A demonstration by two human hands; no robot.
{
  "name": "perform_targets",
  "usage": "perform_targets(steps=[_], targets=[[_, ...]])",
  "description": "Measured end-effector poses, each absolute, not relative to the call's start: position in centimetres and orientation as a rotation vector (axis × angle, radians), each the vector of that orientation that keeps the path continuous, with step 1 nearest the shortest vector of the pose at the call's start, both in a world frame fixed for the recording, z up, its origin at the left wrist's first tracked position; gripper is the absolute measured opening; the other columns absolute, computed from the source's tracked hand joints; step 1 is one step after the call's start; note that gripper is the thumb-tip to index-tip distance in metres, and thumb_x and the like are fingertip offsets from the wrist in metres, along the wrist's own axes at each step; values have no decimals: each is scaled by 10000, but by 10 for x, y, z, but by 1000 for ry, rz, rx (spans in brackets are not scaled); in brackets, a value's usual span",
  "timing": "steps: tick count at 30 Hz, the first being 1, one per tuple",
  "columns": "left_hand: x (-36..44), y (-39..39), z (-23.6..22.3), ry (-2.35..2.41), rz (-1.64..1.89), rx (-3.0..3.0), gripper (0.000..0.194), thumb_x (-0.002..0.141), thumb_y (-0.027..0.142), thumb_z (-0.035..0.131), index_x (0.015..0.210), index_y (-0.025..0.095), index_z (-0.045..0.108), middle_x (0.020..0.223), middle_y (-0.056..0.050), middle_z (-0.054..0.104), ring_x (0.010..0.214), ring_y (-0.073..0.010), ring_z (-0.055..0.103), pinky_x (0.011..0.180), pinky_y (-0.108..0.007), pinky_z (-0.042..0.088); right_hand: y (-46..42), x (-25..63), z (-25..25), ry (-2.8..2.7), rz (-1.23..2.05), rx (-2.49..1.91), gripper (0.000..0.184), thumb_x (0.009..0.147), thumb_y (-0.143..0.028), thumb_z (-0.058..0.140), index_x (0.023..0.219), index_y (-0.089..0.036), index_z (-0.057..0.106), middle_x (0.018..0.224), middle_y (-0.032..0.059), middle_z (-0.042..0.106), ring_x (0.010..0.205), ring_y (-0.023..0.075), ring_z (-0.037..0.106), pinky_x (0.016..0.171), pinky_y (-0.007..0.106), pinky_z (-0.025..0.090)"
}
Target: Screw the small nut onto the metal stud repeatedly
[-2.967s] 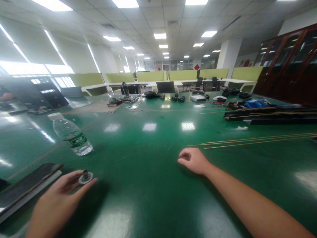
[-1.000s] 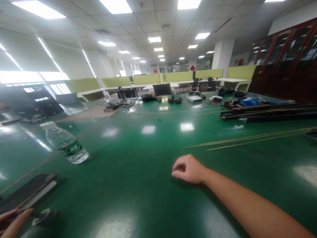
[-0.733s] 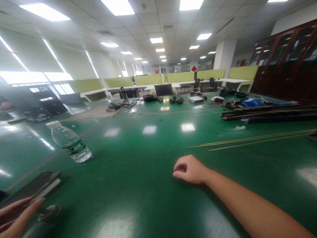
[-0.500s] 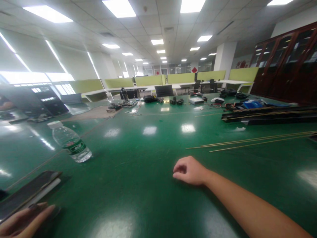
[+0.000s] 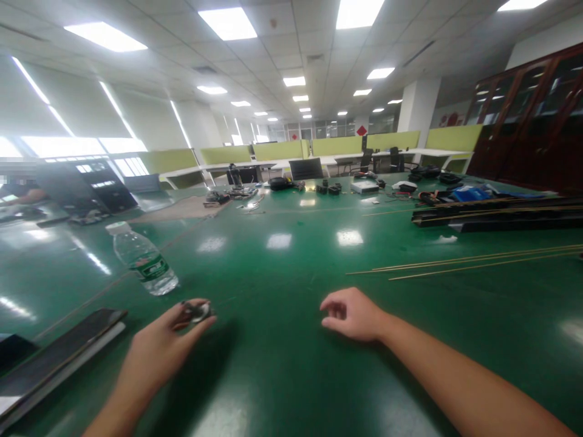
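Note:
My left hand is raised over the green table, thumb and fingers closed round a small dark-and-silver round object. Its exact kind is too blurred to tell. A clear water bottle with a green label and white cap stands just beyond that hand. On the tabletop to the right lies my right hand, fingers loosely curled, with a gap between thumb and fingertips and nothing visible in it. Thin brass-coloured rods lie a short way past it.
A long dark flat piece with a pale edge lies at the left. Black channel-like lengths and a blue item are at the far right. Electronics and a white box sit along the far edge. A person is partly visible at far left.
My left hand has come up from the lower left corner toward the middle, carrying the small round object. My right hand stays in place, its fingers slightly more parted. The view has shifted slightly.

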State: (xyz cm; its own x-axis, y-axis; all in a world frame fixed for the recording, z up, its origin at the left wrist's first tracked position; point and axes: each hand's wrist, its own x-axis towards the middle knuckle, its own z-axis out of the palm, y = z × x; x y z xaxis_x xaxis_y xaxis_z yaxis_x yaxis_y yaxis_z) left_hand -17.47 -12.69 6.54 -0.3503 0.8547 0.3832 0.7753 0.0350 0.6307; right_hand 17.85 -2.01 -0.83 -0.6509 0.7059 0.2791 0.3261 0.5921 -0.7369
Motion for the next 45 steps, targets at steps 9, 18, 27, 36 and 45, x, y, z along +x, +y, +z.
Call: perform_targets(steps=[9, 18, 27, 36, 45], targets=[[-6, -38, 30, 1353, 1131, 1932, 274, 658, 150, 740, 928, 189, 710, 994, -58, 713, 940, -228, 655, 898, -372, 522, -14, 181, -10, -2089, 749, -923, 171, 752, -96, 578, 845, -215, 499, 685, -42, 594, 589, 115, 535, 562, 212, 393], [-4, -42, 7, 1234, 1146, 1582, 324, 636, 125, 759, 951, 144, 687, 958, -72, 720, 893, -208, 684, 861, -348, 558, -15, 177, -17, -2100, 824, -882, 152, 747, -100, 574, 763, -215, 476, 651, -50, 520, 574, 111, 469, 549, 212, 354], [-3, -43, 9, 1066, 1126, 1283, 400, 594, 186, 846, 968, 131, 714, 960, -82, 755, 907, -235, 706, 930, -380, 544, -19, 179, -10, -2054, 934, -768, 220, 751, -127, 611, 745, -214, 409, 653, -56, 473, 578, 105, 428, 544, 212, 334], [-4, -42, 7, 1084, 1117, 1301, 424, 611, 205, 843, 1008, 135, 716, 1002, -91, 754, 934, -248, 707, 933, -385, 541, -19, 179, -11, -2067, 911, -778, 230, 768, -165, 634, 750, -214, 410, 646, -59, 477, 569, 102, 430, 537, 209, 331], [-6, -46, 15, 1291, 1226, 1687, 269, 627, 193, 817, 883, 172, 737, 918, -53, 735, 852, -202, 676, 802, -312, 529, -19, 180, -8, -2195, 773, -843, 127, 764, -127, 613, 827, -207, 537, 701, -34, 581, 621, 126, 531, 593, 222, 389]])
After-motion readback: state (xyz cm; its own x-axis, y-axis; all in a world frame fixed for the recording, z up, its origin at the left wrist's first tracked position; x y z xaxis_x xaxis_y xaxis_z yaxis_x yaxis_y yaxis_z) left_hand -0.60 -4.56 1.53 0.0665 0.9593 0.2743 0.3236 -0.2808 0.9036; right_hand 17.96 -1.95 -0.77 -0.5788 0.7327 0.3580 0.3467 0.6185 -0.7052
